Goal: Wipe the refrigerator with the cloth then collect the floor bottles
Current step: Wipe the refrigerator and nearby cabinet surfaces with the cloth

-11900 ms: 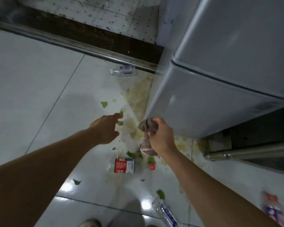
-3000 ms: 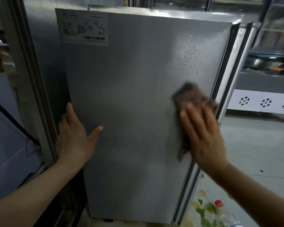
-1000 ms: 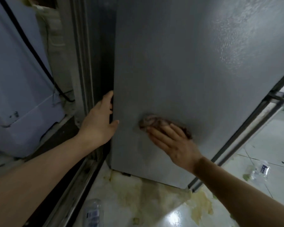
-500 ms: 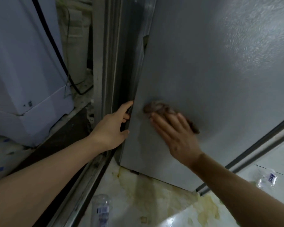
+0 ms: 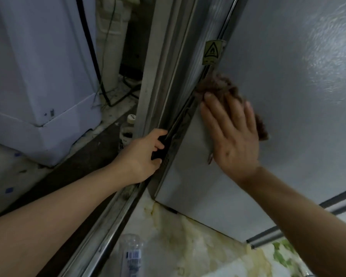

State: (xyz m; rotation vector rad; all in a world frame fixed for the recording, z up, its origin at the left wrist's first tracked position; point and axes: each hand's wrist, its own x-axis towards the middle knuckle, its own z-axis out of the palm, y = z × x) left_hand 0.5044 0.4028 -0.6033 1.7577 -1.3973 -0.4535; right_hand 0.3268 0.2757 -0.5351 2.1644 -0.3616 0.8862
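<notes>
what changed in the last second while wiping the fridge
The right hand slid the cloth up the refrigerator side panel to its rear edge, just under the yellow warning sticker. The left hand still grips that rear edge. A bottle still lies on the floor below.

Both bare forearms reach in from the bottom of the frame towards its centre. The left hand point(image 5: 143, 154) sits just left of centre, its fingers point(image 5: 160, 139) curled round the dark rear edge of the grey metal refrigerator point(image 5: 288, 96). The right hand point(image 5: 231, 134), right of centre, lies flat with fingers straight and slightly spread, pressing a brown fuzzy cloth point(image 5: 221, 84) against the refrigerator's side.
</notes>
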